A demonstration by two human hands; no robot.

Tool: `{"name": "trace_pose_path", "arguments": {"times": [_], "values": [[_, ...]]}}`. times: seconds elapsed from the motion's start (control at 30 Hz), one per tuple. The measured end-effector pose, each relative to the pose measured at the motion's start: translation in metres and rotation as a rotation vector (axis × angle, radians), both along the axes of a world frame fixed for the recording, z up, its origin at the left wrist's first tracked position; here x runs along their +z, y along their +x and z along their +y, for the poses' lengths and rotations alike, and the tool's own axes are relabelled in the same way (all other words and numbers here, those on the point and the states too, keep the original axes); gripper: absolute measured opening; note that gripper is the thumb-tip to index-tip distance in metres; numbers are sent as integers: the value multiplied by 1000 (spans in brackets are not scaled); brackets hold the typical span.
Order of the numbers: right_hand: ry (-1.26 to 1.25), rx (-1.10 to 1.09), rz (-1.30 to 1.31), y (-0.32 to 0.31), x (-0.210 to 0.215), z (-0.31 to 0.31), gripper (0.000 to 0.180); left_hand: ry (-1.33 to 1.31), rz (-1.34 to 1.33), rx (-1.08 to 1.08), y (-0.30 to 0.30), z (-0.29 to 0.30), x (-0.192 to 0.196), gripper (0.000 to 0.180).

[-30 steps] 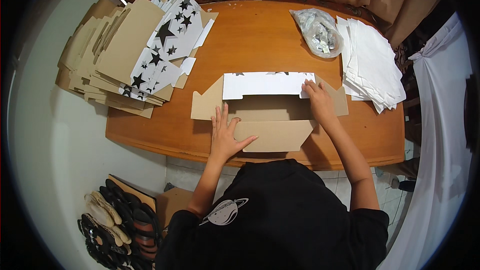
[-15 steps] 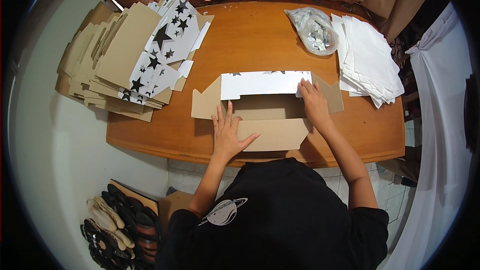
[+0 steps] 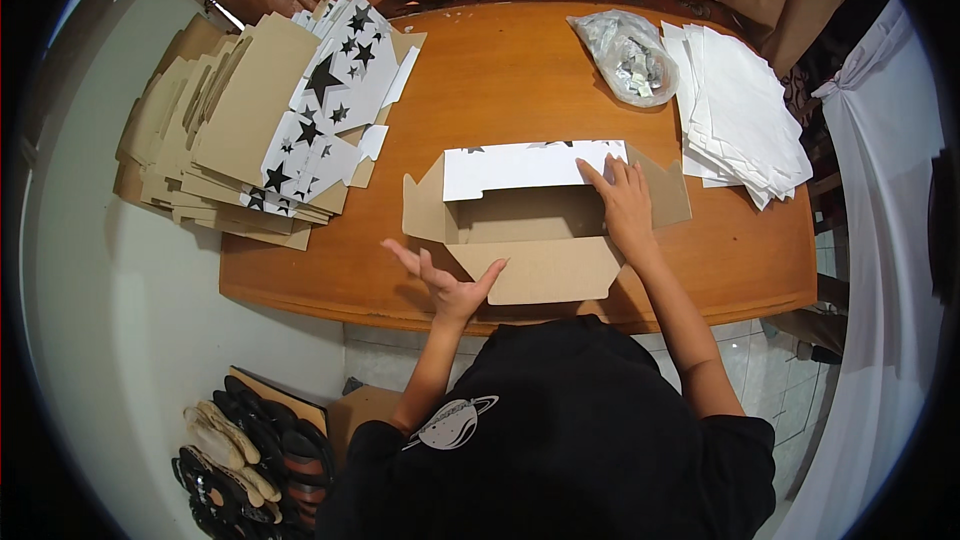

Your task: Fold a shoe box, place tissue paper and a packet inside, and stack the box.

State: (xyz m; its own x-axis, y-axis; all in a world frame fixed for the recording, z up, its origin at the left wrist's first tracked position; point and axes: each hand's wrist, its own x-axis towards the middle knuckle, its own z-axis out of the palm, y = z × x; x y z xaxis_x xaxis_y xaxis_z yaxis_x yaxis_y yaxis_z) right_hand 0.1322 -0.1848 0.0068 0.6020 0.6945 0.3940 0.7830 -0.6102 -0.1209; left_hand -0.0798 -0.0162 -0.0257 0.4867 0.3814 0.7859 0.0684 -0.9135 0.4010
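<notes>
A partly folded cardboard box lies at the near edge of the wooden table, its brown inside facing up. Its far flap is white with black stars along the top, and brown side flaps stick out left and right. My right hand rests over the box's right end, fingers spread on the white flap. My left hand is off to the near left corner, palm turned up and fingers apart, holding nothing. Its thumb is close to the near brown flap; I cannot tell whether it touches.
A tall stack of flat cardboard blanks, some star-printed, covers the table's left end. At the back right sit a clear plastic bag of small items and a pile of white sheets. Shoes stand on the floor at lower left.
My left hand has lifted off the box's left side and moved left and nearer, palm turning up. The left side flap now stands more raised. My right hand stays on the white flap.
</notes>
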Motion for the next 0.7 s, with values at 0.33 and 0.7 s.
{"name": "trace_pose_path", "arguments": {"times": [0.33,0.7], "values": [[-7,-13,-18,1,-6,0,48,-239,275,-65,-2,-6,5,114],[-33,-21,-28,3,-10,1,50,-65,646,-27,-2,3,12,64]]}}
